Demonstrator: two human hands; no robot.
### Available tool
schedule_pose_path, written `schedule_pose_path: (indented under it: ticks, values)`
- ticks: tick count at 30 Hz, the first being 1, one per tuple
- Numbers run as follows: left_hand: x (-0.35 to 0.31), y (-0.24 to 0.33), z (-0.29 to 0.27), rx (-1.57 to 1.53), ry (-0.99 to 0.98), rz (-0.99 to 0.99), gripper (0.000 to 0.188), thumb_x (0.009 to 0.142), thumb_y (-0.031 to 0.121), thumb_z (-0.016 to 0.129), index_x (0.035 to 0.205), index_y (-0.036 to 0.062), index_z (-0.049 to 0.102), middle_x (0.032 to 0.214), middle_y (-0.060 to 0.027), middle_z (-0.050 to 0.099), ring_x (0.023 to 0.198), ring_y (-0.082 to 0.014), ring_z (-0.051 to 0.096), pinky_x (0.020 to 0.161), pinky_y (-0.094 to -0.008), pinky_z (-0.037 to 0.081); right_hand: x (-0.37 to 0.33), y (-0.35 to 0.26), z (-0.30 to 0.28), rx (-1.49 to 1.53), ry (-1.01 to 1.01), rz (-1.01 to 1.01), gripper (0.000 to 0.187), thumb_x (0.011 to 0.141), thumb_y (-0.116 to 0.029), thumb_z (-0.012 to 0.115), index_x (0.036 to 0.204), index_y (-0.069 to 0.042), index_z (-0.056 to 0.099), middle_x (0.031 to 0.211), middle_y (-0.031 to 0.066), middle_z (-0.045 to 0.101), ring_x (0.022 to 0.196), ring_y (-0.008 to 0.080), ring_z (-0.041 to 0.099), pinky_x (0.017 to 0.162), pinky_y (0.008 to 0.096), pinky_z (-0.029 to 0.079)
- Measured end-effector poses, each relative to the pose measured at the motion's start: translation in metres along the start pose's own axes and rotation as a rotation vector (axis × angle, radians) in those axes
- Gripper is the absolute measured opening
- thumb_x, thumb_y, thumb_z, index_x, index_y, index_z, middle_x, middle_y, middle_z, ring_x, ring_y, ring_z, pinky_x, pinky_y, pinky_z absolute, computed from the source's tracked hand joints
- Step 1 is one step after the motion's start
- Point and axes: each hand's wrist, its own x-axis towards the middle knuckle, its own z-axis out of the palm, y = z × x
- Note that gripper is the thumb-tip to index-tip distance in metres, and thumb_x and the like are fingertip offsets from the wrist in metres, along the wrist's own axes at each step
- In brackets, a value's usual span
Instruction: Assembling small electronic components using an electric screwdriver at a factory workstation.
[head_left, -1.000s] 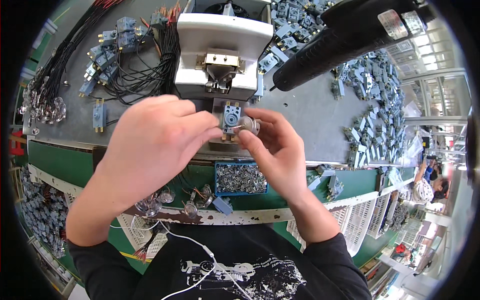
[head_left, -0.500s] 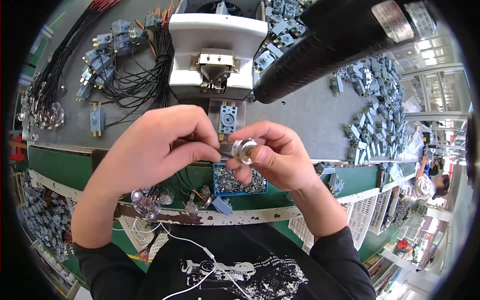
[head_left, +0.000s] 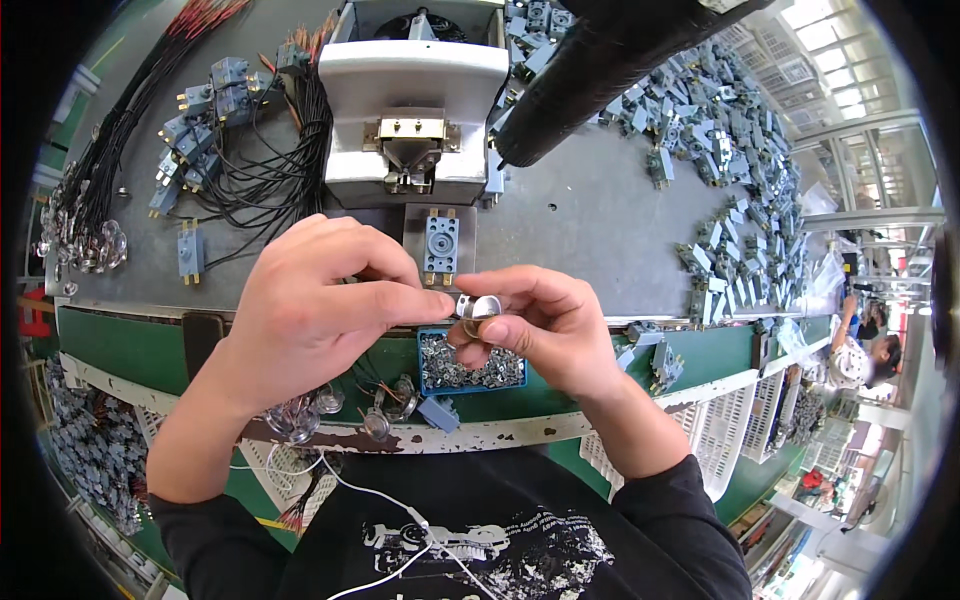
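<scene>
A small shiny round metal cup [head_left: 483,308] with a narrow strip on its left side sits between the thumb and fingers of my right hand [head_left: 555,330]. My left hand [head_left: 325,305] comes from the left with its fingers drawn together. Its fingertips reach the strip; whether they grip it or a tiny part, I cannot make out. Just beyond the hands, a blue-grey switch block [head_left: 441,247] with brass terminals and a round centre lies on a metal plate, in front of a press machine [head_left: 415,95].
A blue tray [head_left: 421,362] of small metal pieces sits below my hands. Wired blocks [head_left: 232,103] and black cables lie left; many loose blocks [head_left: 715,150] cover the right. A black tube [head_left: 575,85] slants over the bench. Another person [head_left: 850,365] is far right.
The cup has turned so that its hollow side shows more, and my left fingertips have come to its strip. The view has shifted slightly, moving the bench objects left.
</scene>
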Motion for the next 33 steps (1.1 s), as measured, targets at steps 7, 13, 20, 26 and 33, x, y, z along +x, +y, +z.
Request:
schedule_pose_path:
  ticks: [7,13,20,26,33]
  values:
    - [-0.008,-0.011,0.003,-0.092,-0.331,0.237,0.019,0.076,0.015,0.078,0.091,0.0252,0.077,0.091,0.0092,0.068,0.081,-0.0118,0.063,0.068,-0.0318,0.041,0.052,-0.015,-0.024,-0.212,-0.581,0.529,0.021,0.098,0.005,0.065,0.116,0.002,0.055,0.103,0.0147,0.074,0.089,0.0171,0.074,0.077,0.0285,0.061]
    - [-0.017,-0.007,0.01,-0.106,-0.397,0.05,0.014,0.078,0.02,0.083,0.091,0.0197,0.077,0.089,0.0037,0.07,0.082,-0.017,0.065,0.07,-0.0353,0.044,0.032,-0.024,-0.012,-0.634,-0.382,0.243,0.027,0.097,0.003,0.068,0.119,0.001,0.054,0.104,0.0132,0.073,0.088,0.0141,0.072,0.074,0.0275,0.059]
    - [0.01,-0.018,0.016,0.086,-0.07,-0.182,0.018,0.082,0.013,0.08,0.099,0.0085,0.077,0.087,-0.007,0.069,0.074,-0.028,0.068,0.066,-0.0384,0.055,0.019,-0.091,-0.019,-0.759,0.375,-1.092,0.04,0.109,-0.014,0.052,0.147,-0.003,0.044,0.12,0.0216,0.066,0.095,0.0204,0.066,0.082,0.0346,0.055]
    - [0.004,-0.02,0.032,0.117,-0.161,-0.26,0.013,0.086,0.015,0.078,0.099,0.0115,0.077,0.086,-0.0059,0.069,0.079,-0.0281,0.07,0.068,-0.0394,0.056,0.055,-0.101,0.0,-0.734,0.438,-1.109,0.063,0.105,-0.02,0.06,0.158,-0.004,0.029,0.136,0.0249,0.057,0.121,0.0329,0.061,0.106,0.0438,0.048]
    - [0.0,-0.021,0.035,0.061,-0.158,-0.391,0.014,0.087,0.02,0.078,0.098,0.0125,0.075,0.087,-0.0055,0.069,0.08,-0.0276,0.07,0.068,-0.0386,0.056,0.062,-0.089,0.004,-0.558,0.349,-1.002,0.057,0.097,-0.008,0.069,0.146,0.002,0.042,0.118,0.019,0.067,0.097,0.0243,0.07,0.086,0.0362,0.057]
